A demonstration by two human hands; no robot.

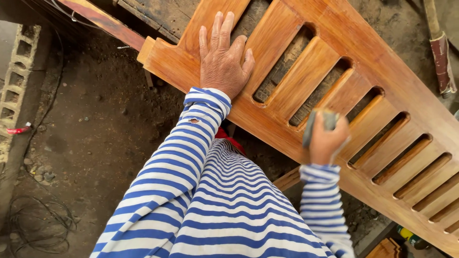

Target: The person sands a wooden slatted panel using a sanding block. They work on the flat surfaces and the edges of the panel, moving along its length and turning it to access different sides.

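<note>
Slatted wooden panel (306,71), orange-brown and glossy, lying diagonally across the frame over a dirt floor (95,138). Left hand (223,57) pressing flat on the panel's upper end, fingers together, gripping nothing. Right hand (327,138) curling tight around a grey sanding block (319,122), holding it against the lower rail. Striped sleeves (177,172) reaching in.

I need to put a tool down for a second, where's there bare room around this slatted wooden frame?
The dirt floor left of the slatted wooden frame is mostly bare, bordered by the concrete block and coiled wire. The frame's near rail is crowded: left hand flat on it, right hand gripping a grey pad.
</note>
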